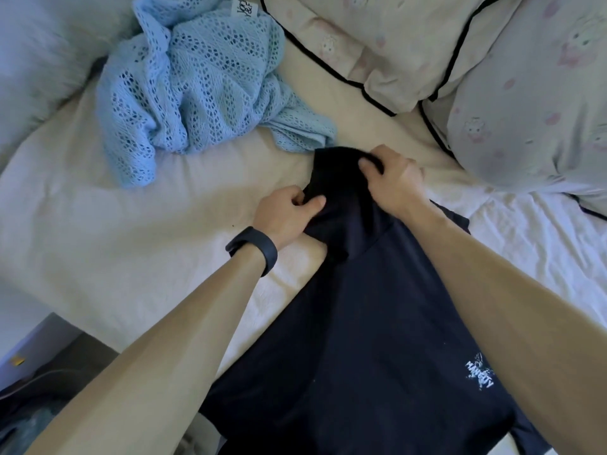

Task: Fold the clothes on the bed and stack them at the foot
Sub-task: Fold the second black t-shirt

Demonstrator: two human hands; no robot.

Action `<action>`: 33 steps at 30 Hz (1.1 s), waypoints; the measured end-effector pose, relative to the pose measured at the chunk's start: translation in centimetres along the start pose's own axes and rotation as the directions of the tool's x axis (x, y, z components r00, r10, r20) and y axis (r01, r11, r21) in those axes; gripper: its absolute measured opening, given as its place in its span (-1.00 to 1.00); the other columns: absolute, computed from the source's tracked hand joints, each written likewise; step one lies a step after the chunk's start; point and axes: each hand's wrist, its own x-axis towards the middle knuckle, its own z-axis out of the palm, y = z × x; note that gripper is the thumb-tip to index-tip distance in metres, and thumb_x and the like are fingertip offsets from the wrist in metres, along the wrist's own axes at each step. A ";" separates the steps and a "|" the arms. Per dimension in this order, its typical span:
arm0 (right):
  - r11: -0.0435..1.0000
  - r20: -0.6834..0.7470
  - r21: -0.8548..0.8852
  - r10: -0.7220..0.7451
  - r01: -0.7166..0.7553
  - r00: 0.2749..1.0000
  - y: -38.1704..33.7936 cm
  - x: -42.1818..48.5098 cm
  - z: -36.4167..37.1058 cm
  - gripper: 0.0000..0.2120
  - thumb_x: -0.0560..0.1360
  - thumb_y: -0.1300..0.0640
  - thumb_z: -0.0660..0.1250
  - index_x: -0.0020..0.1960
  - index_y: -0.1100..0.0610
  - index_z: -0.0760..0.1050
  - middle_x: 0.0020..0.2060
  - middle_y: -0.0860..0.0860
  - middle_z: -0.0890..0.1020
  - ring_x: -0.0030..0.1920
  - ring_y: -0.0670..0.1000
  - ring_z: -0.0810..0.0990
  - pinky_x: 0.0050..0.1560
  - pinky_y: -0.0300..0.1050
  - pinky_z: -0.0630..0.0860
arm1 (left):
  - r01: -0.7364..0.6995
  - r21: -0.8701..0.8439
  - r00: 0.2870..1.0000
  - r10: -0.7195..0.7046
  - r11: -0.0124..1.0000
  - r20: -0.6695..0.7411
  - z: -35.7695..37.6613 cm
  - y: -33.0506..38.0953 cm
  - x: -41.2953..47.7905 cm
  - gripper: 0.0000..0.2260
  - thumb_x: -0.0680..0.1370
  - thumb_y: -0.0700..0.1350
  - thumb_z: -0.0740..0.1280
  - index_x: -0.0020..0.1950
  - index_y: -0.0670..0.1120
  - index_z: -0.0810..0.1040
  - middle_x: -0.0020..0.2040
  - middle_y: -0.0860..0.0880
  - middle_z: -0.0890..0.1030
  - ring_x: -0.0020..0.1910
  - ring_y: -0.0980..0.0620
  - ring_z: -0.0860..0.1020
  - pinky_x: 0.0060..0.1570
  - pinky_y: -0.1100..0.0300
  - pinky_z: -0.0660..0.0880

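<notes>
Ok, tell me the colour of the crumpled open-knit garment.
Light blue, clearest in the head view.

We see soft, cool daylight, brightest on the sheet (pixel 525 244) at right; wide-angle bending warps the edges, the upper-left corner blurs.

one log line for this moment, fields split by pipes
step: folding navy t-shirt | left hand: grips its far end | right hand: grips its far end | blue knit top: crumpled, unfolded

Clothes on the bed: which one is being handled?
The navy T-shirt, gripped by the left hand and right hand; the light blue openwork knit lies crumpled, untouched.
</notes>
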 end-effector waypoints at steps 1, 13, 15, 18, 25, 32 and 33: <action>0.988 -0.059 0.143 0.074 -0.065 0.996 -0.2 0.3 0.0 -0.78 0.66 -0.09 0.17 0.08 0.00 0.53 -0.14 -0.05 0.61 0.06 0.14 0.58 0.22 0.06 0.41 | -0.019 -0.046 0.997 0.016 0.999 -0.073 -0.3 -0.1 0.1 -0.57 0.51 0.21 0.41 -0.35 -0.03 0.34 -0.43 0.10 0.41 -0.42 0.15 0.37 -0.41 0.25 0.26; 0.971 0.085 -0.194 -0.128 0.143 0.988 -1.4 1.4 0.7 -0.63 0.59 -0.25 0.23 0.21 -0.03 0.53 -0.09 -0.01 0.58 0.15 0.13 0.53 0.25 0.07 0.25 | -0.125 0.165 0.946 0.068 0.978 0.317 -1.3 -0.4 0.1 -0.74 0.45 0.18 0.48 0.03 0.08 0.64 0.01 0.18 0.66 0.09 0.06 0.62 -0.05 0.25 0.49; 0.999 -0.069 -0.001 -0.049 0.049 0.996 -1.2 1.7 0.2 -0.70 0.64 -0.16 0.21 0.16 0.01 0.56 -0.07 0.03 0.65 0.10 0.16 0.58 0.24 0.06 0.33 | -0.187 0.278 0.946 0.096 0.942 0.310 -2.2 -0.3 0.3 -0.66 0.42 0.19 0.50 0.00 -0.04 0.66 -0.01 0.03 0.69 0.05 -0.04 0.63 -0.08 0.17 0.51; 0.993 -0.158 0.116 0.021 -0.003 0.987 0.0 1.6 0.1 -0.71 0.66 -0.14 0.19 0.09 0.03 0.56 -0.18 -0.05 0.59 0.02 0.15 0.59 0.19 0.11 0.43 | -0.267 0.367 0.952 0.183 0.891 0.247 -4.1 -0.1 0.8 -0.60 0.40 0.29 0.47 -0.33 -0.03 0.55 -0.34 0.01 0.60 -0.31 0.03 0.56 -0.36 0.15 0.38; 0.984 0.026 0.086 0.156 -0.158 0.987 -0.1 1.7 1.7 -0.61 0.52 -0.28 0.24 0.26 -0.16 0.54 0.08 -0.03 0.58 0.24 0.11 0.51 0.20 -0.06 0.28 | -0.062 0.290 0.995 0.038 0.955 0.087 -2.1 -0.7 0.7 -0.79 0.47 0.03 0.45 -0.05 0.06 0.44 -0.22 0.15 0.54 -0.17 0.02 0.57 -0.21 0.13 0.48; 0.914 -0.047 0.405 0.051 -0.027 0.998 -0.9 -1.4 -1.4 -0.87 0.50 0.05 0.36 -0.03 -0.18 0.57 0.01 -0.10 0.64 0.17 0.02 0.57 0.19 -0.07 0.48 | -0.072 0.024 0.994 0.074 0.997 -0.081 0.0 2.0 -2.7 -0.92 0.47 -0.09 0.38 -0.08 0.00 0.51 -0.23 0.11 0.59 -0.17 0.00 0.56 -0.31 0.27 0.40; 0.848 -0.087 0.529 0.082 -0.024 0.993 -0.3 -3.3 -2.2 -0.83 0.49 0.08 0.38 -0.08 -0.22 0.57 -0.01 -0.13 0.65 0.12 -0.02 0.61 0.13 -0.13 0.51 | -0.200 0.039 0.962 0.203 0.979 -0.180 0.2 2.8 -4.1 -0.92 0.45 -0.10 0.36 -0.09 0.00 0.51 -0.26 0.12 0.55 -0.20 0.02 0.52 -0.32 0.24 0.34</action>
